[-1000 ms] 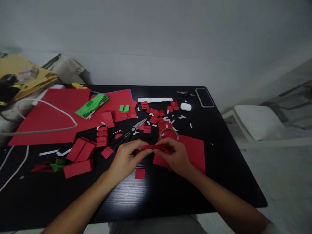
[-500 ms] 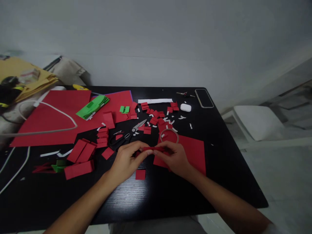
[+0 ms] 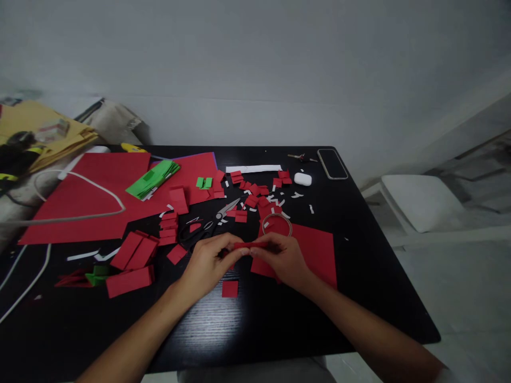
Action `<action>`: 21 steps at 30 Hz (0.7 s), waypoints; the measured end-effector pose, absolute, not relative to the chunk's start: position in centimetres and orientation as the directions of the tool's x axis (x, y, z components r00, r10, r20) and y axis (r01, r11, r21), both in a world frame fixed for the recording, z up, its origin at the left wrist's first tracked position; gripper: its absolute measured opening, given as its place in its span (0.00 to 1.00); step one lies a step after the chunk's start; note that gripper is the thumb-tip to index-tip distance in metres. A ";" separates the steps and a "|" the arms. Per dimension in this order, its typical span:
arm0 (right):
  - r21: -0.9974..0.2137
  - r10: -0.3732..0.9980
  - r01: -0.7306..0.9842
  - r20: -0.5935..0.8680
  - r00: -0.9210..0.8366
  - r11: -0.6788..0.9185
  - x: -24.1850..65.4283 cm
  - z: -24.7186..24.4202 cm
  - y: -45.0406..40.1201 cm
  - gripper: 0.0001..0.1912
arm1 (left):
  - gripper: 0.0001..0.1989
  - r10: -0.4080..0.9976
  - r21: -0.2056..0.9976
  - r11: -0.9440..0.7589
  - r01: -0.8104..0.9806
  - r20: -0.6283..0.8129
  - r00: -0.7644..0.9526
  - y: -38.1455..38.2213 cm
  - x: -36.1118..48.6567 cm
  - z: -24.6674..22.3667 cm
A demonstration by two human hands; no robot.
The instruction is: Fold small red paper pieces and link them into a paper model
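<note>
Between my two hands is a narrow strip of red paper (image 3: 250, 245), seen nearly edge-on. My left hand (image 3: 207, 263) pinches its left part, thumb in front and fingers behind. My right hand (image 3: 285, 258) pinches the right part the same way, and the thumb tips almost meet. Under my right hand lies a red paper sheet (image 3: 315, 252) with a roll of tape (image 3: 277, 225) at its upper left. A small red paper square (image 3: 230, 289) rests on the black table just in front of the hands. Black-handled scissors (image 3: 213, 219) lie open beyond my left hand.
Several small folded red pieces (image 3: 252, 201) and white scraps lie behind the hands. Folded red pieces (image 3: 136, 250), a green paper stack (image 3: 154, 179) and a white cable (image 3: 80, 217) are on the left. A phone (image 3: 332, 163) and a white case (image 3: 303, 179) sit at the back right.
The red paper strip between my hands has turned slightly and shows a flatter, straighter edge. Both hands keep nearly the same place and grip. The view has tilted a little.
</note>
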State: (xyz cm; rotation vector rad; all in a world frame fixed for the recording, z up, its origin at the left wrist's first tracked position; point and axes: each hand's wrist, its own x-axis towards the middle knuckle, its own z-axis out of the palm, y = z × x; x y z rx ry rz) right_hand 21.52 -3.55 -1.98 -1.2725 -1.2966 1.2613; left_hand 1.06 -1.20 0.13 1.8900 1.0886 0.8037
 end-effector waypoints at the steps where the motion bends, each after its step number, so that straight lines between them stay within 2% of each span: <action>1: -0.994 0.996 0.092 -0.057 -0.068 -0.051 21.5 -2.0 -3.5 0.08 | 0.10 0.894 0.865 -0.305 0.397 0.117 0.432 -1.1 1.0 0.1; 5: -0.995 0.996 0.080 -0.065 -0.063 -0.059 21.6 -2.0 -3.3 0.11 | 0.11 0.899 0.870 -0.290 0.398 0.105 0.426 -0.9 0.8 0.0; 14: -0.994 0.992 0.048 -0.100 -0.072 -0.096 21.8 -2.0 -2.9 0.09 | 0.13 0.908 0.890 -0.197 0.412 0.007 0.418 -0.9 1.1 -0.2; 21: -0.991 0.988 0.027 -0.135 -0.070 -0.134 21.6 -1.8 -3.0 0.12 | 0.14 0.918 0.877 -0.228 0.423 0.048 0.394 -0.8 1.1 0.0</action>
